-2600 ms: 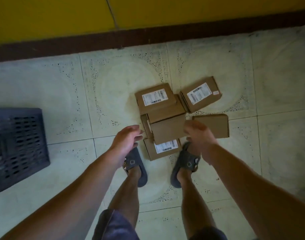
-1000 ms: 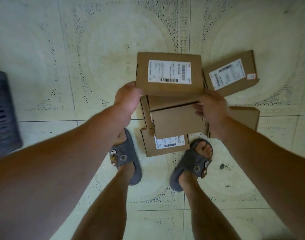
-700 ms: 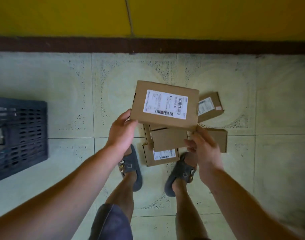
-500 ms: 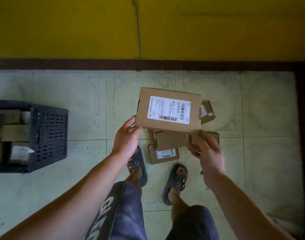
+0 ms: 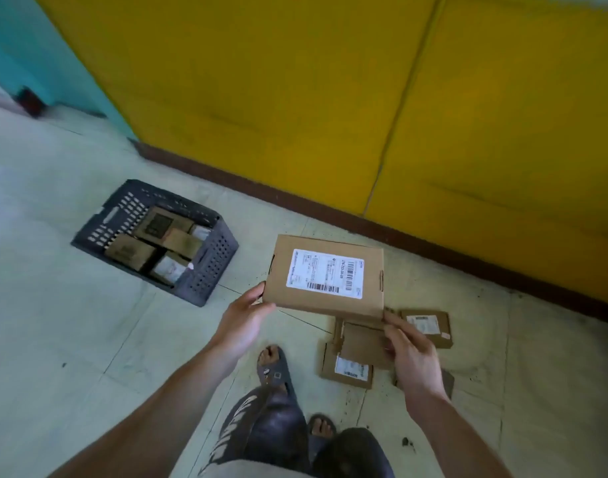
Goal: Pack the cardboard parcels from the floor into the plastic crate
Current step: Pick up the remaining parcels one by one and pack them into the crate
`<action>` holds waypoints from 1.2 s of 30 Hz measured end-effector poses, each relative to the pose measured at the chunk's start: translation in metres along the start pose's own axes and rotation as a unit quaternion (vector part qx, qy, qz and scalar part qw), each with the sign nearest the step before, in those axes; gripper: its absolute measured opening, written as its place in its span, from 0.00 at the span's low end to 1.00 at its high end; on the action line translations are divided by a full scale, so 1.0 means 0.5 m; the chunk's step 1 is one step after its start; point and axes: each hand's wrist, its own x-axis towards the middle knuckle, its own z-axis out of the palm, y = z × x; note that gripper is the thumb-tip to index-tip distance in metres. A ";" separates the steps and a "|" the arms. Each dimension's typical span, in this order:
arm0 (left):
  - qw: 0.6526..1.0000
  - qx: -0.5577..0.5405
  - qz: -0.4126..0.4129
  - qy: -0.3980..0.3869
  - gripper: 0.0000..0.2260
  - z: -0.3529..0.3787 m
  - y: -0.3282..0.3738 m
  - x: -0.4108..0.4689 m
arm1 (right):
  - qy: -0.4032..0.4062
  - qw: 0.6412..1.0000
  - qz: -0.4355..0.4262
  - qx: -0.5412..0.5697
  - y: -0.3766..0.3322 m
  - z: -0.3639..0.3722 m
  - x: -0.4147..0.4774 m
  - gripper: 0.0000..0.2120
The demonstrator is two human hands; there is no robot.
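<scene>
Head: parcel [image 5: 325, 282] between both hands [image 5: 242, 322] [image 5: 411, 353]

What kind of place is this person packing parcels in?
Probably an ordinary indoor room, maybe a home or small shop, not a warehouse: patterned tiled floor, painted yellow wall with brown skirting, and labelled cardboard parcels loose on the floor near a dark plastic crate.
</scene>
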 end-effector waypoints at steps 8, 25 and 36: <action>0.987 -0.125 -0.006 0.106 0.15 -0.229 -0.059 -0.160 | -0.064 0.992 -0.061 -0.085 -0.092 0.173 -0.112 0.13; 0.957 -0.230 -0.028 0.173 0.18 -0.885 -0.359 -0.171 | -0.123 0.985 -0.081 -0.089 -0.154 0.880 -0.322 0.11; 0.973 -0.201 -0.023 0.115 0.20 -1.127 -0.317 0.148 | -0.076 0.994 -0.057 -0.046 -0.251 1.170 -0.135 0.10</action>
